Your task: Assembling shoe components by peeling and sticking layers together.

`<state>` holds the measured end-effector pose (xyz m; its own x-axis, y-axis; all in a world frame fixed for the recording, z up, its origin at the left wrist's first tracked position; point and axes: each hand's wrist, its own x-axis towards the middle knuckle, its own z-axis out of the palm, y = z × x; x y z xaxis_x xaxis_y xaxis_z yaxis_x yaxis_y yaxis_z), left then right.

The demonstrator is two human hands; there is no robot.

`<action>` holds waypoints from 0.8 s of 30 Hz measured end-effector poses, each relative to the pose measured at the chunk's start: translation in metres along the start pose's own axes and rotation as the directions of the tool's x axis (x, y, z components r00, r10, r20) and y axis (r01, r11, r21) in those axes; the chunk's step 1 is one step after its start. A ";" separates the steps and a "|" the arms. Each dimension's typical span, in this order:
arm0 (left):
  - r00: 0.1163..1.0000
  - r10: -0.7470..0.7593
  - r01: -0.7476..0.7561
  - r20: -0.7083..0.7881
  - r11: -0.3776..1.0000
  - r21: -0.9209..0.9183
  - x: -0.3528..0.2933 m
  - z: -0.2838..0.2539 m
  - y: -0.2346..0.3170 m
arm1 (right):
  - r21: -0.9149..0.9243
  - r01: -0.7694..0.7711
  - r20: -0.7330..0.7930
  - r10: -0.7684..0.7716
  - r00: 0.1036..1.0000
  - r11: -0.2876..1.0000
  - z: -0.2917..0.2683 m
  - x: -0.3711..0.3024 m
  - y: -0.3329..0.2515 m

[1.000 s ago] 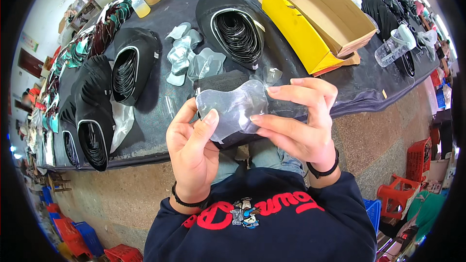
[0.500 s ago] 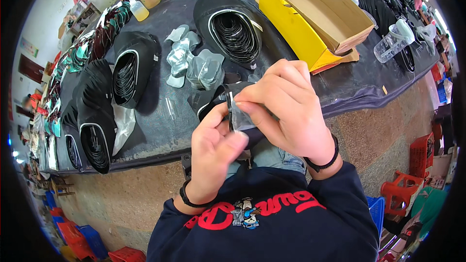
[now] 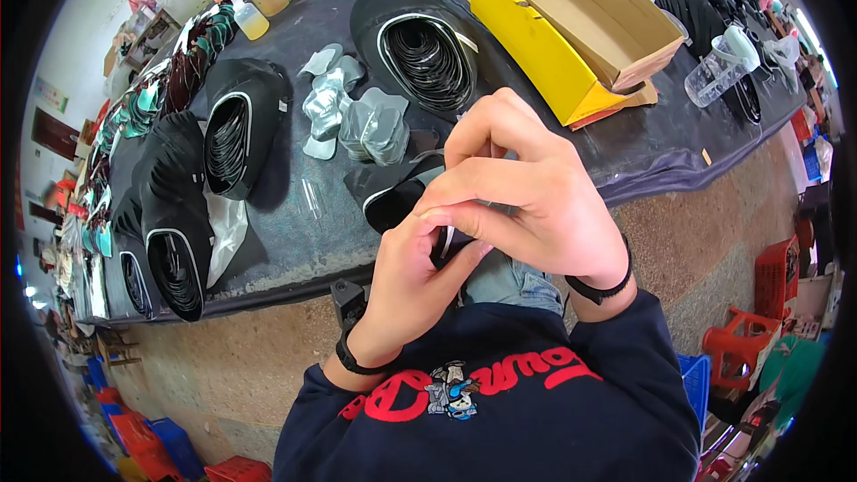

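In front of my chest, my two hands meet at the fingertips. My left hand (image 3: pixel 415 277) is closed around a small black piece with a white edge (image 3: pixel 442 245), mostly covered by the fingers. Bent over it from the right, my right hand (image 3: pixel 531 192) makes a pinch with thumb and forefinger at the left fingertips; what lies in that pinch is hidden. Just beyond the hands, a black, hollow-looking fabric piece (image 3: pixel 379 192) rests at the table's near edge. Behind that are stacked clear plastic pieces (image 3: pixel 375 129), cut in a wavy outline.
Nested stacks of black curved pieces (image 3: pixel 427 62) stand on the dark-covered table (image 3: pixel 308 241), several more at left. A yellow cardboard box (image 3: pixel 527 45) is at the back right, near a clear plastic jug (image 3: pixel 714 76). A bottle of yellowish liquid (image 3: pixel 251 20) stands far left.
My right hand has swung down and over the left fingertips. The clear film that showed between my hands is now hidden. My left hand has turned, its thumb now reaching toward the right hand.
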<state>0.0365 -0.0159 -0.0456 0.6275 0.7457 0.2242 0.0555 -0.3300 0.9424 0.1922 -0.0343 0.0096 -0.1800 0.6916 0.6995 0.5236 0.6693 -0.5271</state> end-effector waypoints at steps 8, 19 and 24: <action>0.987 0.114 -0.108 -0.115 0.993 0.058 0.008 0.005 -0.003 | 0.044 0.140 -0.185 -0.129 0.974 0.989 -0.004 0.001 0.000; 0.996 0.076 -0.068 -0.052 0.987 0.143 0.007 0.020 -0.004 | 0.094 0.250 -0.404 -0.193 0.894 0.964 -0.005 0.000 -0.003; 0.984 -0.150 0.148 -0.091 0.989 -0.030 0.007 0.005 0.004 | 0.096 0.254 -0.388 -0.199 0.900 0.963 -0.022 -0.015 -0.011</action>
<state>0.0454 -0.0150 -0.0419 0.5385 0.8365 0.1016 0.1247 -0.1984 0.9722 0.2070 -0.0577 0.0157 0.0571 0.3843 0.9214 0.3787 0.8456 -0.3761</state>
